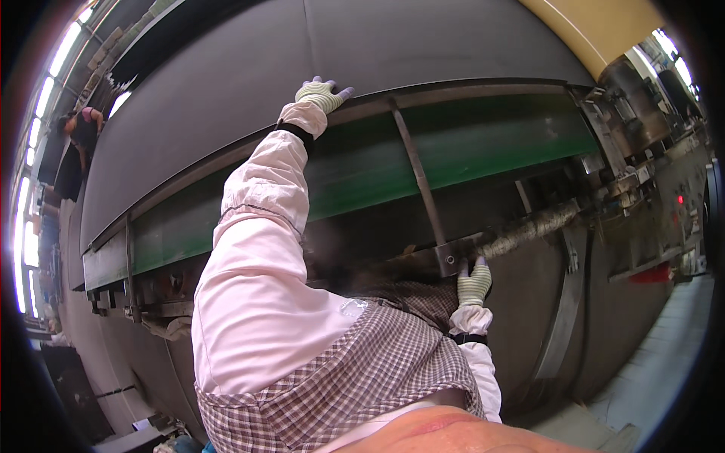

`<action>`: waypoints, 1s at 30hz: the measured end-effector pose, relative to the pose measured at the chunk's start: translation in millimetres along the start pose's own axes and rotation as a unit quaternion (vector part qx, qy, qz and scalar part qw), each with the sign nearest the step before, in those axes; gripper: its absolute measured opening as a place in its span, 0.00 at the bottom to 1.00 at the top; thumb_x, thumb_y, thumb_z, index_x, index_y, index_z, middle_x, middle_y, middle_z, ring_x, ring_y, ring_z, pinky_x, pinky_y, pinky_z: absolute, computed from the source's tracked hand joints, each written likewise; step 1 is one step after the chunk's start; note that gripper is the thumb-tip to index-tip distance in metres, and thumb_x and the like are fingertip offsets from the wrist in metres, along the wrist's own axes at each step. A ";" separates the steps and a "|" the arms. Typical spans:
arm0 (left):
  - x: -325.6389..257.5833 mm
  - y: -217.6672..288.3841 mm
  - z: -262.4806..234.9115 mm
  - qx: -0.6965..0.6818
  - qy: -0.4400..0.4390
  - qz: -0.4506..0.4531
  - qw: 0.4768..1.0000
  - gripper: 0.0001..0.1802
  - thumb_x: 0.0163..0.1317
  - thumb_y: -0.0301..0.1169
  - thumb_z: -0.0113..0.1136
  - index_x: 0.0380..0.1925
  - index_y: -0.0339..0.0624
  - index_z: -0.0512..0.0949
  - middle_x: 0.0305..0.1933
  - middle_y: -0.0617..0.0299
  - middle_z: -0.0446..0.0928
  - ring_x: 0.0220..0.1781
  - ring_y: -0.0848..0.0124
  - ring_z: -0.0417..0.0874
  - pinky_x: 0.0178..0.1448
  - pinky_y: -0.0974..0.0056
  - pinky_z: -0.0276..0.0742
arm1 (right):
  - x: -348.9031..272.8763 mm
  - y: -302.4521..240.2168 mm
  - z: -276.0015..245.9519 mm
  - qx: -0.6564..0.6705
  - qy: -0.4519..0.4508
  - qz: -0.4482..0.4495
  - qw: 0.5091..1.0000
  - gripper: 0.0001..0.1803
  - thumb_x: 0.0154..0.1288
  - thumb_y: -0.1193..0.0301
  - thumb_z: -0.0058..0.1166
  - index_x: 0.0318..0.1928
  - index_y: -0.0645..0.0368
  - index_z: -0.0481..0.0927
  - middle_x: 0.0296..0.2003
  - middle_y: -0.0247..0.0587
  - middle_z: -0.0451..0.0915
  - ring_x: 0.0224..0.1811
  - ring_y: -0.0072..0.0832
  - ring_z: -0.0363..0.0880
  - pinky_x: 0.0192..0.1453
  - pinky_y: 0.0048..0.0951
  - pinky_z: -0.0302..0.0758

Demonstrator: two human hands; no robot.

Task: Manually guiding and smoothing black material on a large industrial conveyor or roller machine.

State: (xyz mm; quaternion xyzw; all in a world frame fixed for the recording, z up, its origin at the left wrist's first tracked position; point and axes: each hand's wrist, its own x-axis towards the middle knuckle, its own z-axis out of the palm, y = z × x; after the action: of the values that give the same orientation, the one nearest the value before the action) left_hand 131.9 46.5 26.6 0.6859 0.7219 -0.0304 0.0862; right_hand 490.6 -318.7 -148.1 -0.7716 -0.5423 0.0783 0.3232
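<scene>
A wide dark grey sheet [453, 45] spreads out beyond the upper end of a slanted metal bar [417, 170]. To the left of that end, the left hand [321, 94], gloved in pale stripes, lies palm down on the sheet at its near edge; its grip is released, the fingers stretched over the surface and the thumb pointing toward the bar's side. The right hand [473, 285], gloved alike, is just to the right of the bar's foot, close beside the metal block [448, 260] there; its palm side is hidden, so I cannot tell whether it grasps anything. A green panel [491, 155] runs behind the bar to both sides, below the sheet. From near the bar's foot a rough, mottled rod [532, 229] reaches rightward, and farther right of the bar glows a small red light [680, 199]. The person's checked apron [370, 362] is on the near side of the bar's foot. Far to the bar's left, another person [87, 128] (dark garment, pink at the shoulder) leans past the sheet's end.
</scene>
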 end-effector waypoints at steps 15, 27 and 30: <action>-27.5 -167.0 39.6 -0.005 0.077 -0.122 0.990 0.39 0.62 0.66 0.41 0.61 0.48 0.72 0.65 0.53 0.69 0.67 0.53 0.68 0.70 0.53 0.61 | 1.5 -1.5 -1.7 -0.028 0.007 -0.016 0.999 0.12 0.57 0.66 0.58 0.36 0.62 0.77 0.31 0.55 0.79 0.33 0.53 0.77 0.38 0.49 0.73; -61.4 -219.1 30.9 -0.029 0.093 -0.143 0.985 0.40 0.60 0.69 0.41 0.56 0.50 0.77 0.60 0.48 0.72 0.65 0.51 0.70 0.67 0.51 0.64 | 1.8 -6.2 -4.5 -0.025 -0.005 -0.011 1.000 0.15 0.57 0.62 0.59 0.36 0.62 0.76 0.31 0.56 0.78 0.35 0.53 0.77 0.41 0.49 0.73; -55.2 -172.1 33.0 -0.027 0.132 -0.090 0.987 0.39 0.59 0.68 0.43 0.56 0.50 0.77 0.58 0.50 0.74 0.62 0.51 0.72 0.67 0.51 0.65 | 1.2 -9.8 -4.9 -0.040 -0.005 0.000 0.999 0.15 0.58 0.62 0.58 0.36 0.61 0.77 0.31 0.55 0.79 0.35 0.52 0.77 0.41 0.49 0.73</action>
State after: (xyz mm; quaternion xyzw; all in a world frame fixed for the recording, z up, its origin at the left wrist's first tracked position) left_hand -34.3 -23.1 -9.4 0.6138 0.7861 0.0720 0.0054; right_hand 485.7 -317.6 -138.4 -0.7834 -0.5467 0.0610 0.2894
